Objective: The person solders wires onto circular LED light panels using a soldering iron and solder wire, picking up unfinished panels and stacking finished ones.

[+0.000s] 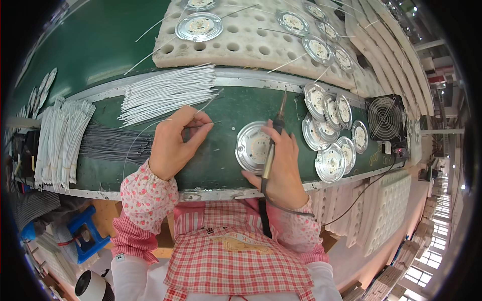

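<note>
We see our left hand (173, 143) pinching a thin wire (134, 142) between thumb and fingertips, the fingers curled tight around it; the wire loops off to the left of the hand and its short end pokes out to the right of the fingertips. Just beyond this hand lies a fanned bundle of white wires (168, 93), and to its left a flat bunch of grey wires (115, 144), with more white ones (60, 140) further left.

Our right hand (281, 165) is closed around a soldering iron (273, 138), held like a pen with the tip pointing away from us, up past the fingers. Its cord (263, 215) runs back under the wrist toward our apron. Just left of this hand, partly under its fingers, a round metal disc (252, 147) lies on the green belt (221, 115). To the right of the hand sits a cluster of similar discs (331, 125), overlapping one another, and past them a small black fan (385, 118). Well beyond both hands, a white foam tray (251, 42) with holes carries further discs with wires attached.
</note>
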A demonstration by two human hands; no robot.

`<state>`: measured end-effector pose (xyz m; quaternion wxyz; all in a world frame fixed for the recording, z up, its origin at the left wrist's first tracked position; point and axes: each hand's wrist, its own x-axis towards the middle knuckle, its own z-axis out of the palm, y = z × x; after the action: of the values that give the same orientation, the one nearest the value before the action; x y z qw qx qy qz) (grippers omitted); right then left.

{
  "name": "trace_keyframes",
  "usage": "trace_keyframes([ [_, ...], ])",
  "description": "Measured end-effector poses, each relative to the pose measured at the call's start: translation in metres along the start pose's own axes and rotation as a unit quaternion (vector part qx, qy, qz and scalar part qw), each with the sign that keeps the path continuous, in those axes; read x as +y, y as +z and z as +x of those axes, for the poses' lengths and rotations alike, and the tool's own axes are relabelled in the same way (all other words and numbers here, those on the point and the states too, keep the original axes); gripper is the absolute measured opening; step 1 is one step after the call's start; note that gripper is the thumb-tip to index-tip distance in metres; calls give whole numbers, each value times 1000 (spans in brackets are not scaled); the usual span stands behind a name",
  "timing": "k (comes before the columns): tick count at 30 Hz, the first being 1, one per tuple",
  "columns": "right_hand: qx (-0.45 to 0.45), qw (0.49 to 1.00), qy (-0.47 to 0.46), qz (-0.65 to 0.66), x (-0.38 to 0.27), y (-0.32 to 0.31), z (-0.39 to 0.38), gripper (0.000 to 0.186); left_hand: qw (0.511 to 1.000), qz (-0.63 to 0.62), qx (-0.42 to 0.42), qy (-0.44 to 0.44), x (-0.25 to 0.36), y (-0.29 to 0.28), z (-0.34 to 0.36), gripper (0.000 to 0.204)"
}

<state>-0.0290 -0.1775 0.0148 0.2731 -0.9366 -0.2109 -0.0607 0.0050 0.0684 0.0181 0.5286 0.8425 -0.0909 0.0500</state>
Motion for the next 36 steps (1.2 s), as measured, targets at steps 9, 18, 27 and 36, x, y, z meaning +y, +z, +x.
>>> trace_keyframes([
  [9, 49, 985, 60, 156, 5, 3, -9, 99, 1000, -17, -9, -2, 8, 12, -6, 9],
  [18, 90, 917, -20, 388, 22, -2, -18, 109, 984, -154, -84, -24, 46, 50, -3, 13],
  [27, 30, 780, 97, 617, 27, 0, -24, 116, 979, -176, -102, -28, 58, 59, -1, 15],
  [36, 29, 756, 95, 648, 19, -1, -29, 117, 981, -158, -107, -17, 66, 56, -9, 15],
])
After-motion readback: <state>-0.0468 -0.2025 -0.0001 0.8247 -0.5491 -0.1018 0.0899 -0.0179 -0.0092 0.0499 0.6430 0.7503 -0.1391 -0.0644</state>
